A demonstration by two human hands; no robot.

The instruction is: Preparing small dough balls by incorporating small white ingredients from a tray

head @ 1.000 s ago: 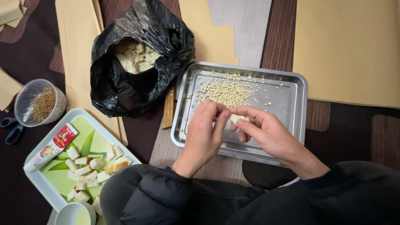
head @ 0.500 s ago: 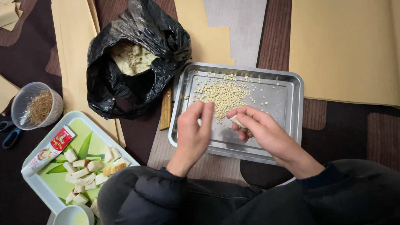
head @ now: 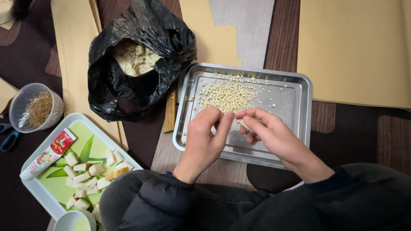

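Brown carpet with tan paper sheets carries a steel tray (head: 299,128) of pale pellets (head: 227,97). Since a moment ago, left hand (head: 204,139) and right hand (head: 270,136) have met fingertip to fingertip, pinching a small pale piece (head: 242,124) over the tray's near half.

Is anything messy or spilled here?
Nothing has spilled. The little pale balls all lie inside the metal tray, though some have strayed from the heap. The left hand and right hand meet over the tray. The black bag beside it gapes open, crumpled.
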